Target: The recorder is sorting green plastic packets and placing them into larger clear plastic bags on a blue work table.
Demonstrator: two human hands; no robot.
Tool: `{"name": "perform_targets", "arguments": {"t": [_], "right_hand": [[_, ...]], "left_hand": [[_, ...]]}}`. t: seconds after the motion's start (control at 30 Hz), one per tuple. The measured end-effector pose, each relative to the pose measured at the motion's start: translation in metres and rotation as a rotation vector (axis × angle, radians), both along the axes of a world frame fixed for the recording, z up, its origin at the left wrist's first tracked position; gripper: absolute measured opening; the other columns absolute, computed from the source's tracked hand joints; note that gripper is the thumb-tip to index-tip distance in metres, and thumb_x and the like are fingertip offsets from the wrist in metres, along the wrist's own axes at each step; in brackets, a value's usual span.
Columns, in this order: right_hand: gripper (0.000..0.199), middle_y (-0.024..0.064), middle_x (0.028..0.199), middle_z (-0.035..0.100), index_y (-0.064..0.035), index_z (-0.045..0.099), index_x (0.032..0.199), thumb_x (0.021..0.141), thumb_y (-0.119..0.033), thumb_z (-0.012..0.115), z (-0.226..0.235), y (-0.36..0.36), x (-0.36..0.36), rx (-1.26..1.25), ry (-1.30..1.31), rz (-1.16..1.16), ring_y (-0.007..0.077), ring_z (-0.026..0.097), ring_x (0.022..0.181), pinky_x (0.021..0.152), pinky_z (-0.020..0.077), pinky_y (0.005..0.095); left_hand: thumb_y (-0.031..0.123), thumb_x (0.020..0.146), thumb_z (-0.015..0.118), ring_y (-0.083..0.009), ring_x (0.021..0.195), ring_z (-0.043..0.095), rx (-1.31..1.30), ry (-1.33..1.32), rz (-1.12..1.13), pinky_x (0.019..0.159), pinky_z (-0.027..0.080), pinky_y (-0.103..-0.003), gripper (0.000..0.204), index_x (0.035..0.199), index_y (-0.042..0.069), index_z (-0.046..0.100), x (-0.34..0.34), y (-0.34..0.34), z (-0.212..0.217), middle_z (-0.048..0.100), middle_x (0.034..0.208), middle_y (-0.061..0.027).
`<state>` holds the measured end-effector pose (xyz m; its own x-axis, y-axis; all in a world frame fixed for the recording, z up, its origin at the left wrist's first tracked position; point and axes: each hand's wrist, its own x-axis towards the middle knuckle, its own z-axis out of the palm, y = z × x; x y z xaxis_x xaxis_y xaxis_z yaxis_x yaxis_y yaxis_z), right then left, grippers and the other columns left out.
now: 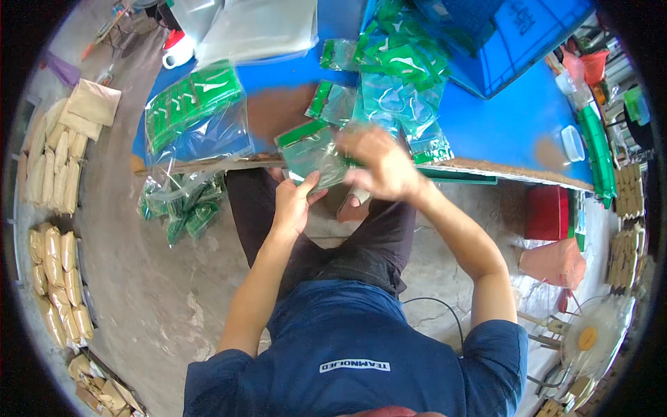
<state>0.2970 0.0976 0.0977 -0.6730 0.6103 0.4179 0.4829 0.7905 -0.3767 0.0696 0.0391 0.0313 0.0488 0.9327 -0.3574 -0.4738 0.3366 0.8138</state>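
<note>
Head cam: left hand [290, 203] and right hand [381, 165] both pinch one clear green-topped plastic pouch [310, 154] over the blue table [500, 121].

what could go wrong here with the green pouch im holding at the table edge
The green-topped clear pouch is held by both the left hand and right hand past the blue table's edge, so a slip could drop it to the floor. The loose pouch pile nearby could slide off too.

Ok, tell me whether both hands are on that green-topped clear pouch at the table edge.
Yes: the left hand grips the green-topped pouch from below while the right hand holds it from the right side, at the blue table edge.
</note>
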Motion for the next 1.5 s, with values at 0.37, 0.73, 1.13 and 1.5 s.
{"name": "perform_targets", "arguments": {"t": [0.37,0.73,1.13,1.5], "right_hand": [[0.065,0.0165,0.147,0.046,-0.005,0.051,0.14,0.096,-0.053,0.051,-0.007,-0.005,0.007,-0.035,-0.172,-0.161,0.0413,0.026,0.145,0.118,0.0183,0.0581],[0.053,0.018,0.148,0.045,-0.0054,0.053,0.137,0.098,-0.041,0.051,-0.017,0.001,-0.01,-0.241,-0.068,0.096,0.043,0.03,0.143,0.118,0.0205,0.0569],[0.045,0.0192,0.139,0.054,-0.0022,0.056,0.134,0.096,-0.026,0.058,0.0,-0.007,-0.017,-0.18,-0.025,-0.104,0.0383,0.045,0.134,0.115,0.0279,0.0522],[0.071,0.027,0.127,0.051,-0.0016,0.058,0.128,0.089,-0.061,0.055,-0.01,0.063,-0.064,-0.075,-0.128,-0.46,0.0431,0.046,0.123,0.105,0.0357,0.0555]], "left_hand": [[0.014,0.093,0.068,-0.0174,0.1,0.066,-0.084,-0.114,-0.045,0.085,0.057,-0.034,0.032,0.122,0.006,0.06,-0.006,-0.003,0.012,0.066,0.117,-0.0057],[0.017,0.094,0.067,-0.0217,0.111,0.062,-0.086,-0.255,-0.08,0.097,0.053,-0.045,0.036,0.126,0.006,0.057,-0.022,0.0,0.003,0.063,0.121,-0.0061],[0.016,0.093,0.068,-0.0206,0.114,0.061,-0.147,-0.401,0.103,0.096,0.053,-0.041,0.038,0.128,0.008,0.055,-0.019,-0.004,0.003,0.063,0.123,-0.0056],[0.008,0.091,0.068,-0.0221,0.111,0.063,-0.055,-0.45,0.07,0.094,0.054,-0.038,0.034,0.124,0.005,0.057,-0.048,-0.041,-0.006,0.064,0.121,-0.0063]]}}
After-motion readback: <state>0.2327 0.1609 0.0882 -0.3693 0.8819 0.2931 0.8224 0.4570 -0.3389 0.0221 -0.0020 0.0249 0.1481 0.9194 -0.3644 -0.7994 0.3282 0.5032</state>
